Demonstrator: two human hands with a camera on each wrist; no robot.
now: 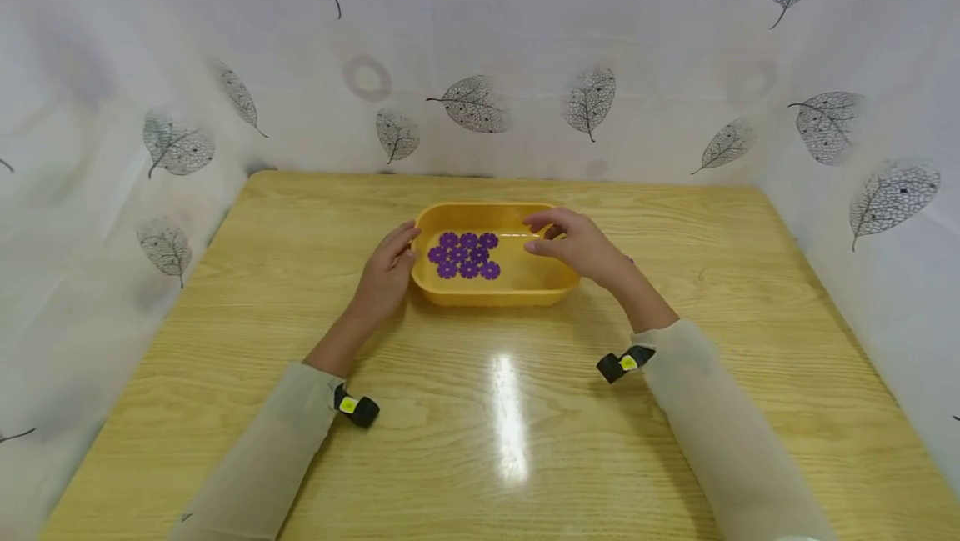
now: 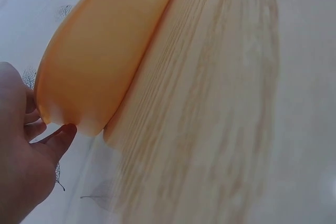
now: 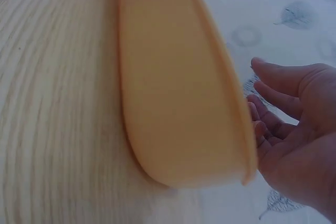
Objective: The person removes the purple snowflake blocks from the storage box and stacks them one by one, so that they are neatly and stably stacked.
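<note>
- My left hand (image 1: 382,278) holds the end of the yellow tray (image 1: 491,298) at 9 o'clock, thumb and fingers about the rim; a light, even hold should stop it sliding on the tabletop (image 1: 442,441).
- My right hand (image 1: 576,246) hangs over the tray's 3 o'clock half, thumb and fingertips moderately apart; I see nothing between them.
- The purple flower discs (image 1: 457,255) lie flat inside the tray, toward 9 o'clock, in three close rows, with bare floor toward 3 o'clock.
- The discs look thin, so I'd use fingertips alone and come straight down; a sideways brush could nudge neighbours out of line.
- I'd lift my wrist over the 3 o'clock rim, since a knock there might jolt every row.
- Beyond my right wrist, a purple bit (image 1: 629,259) shows, mostly hidden; my forearm could sweep it.
</note>
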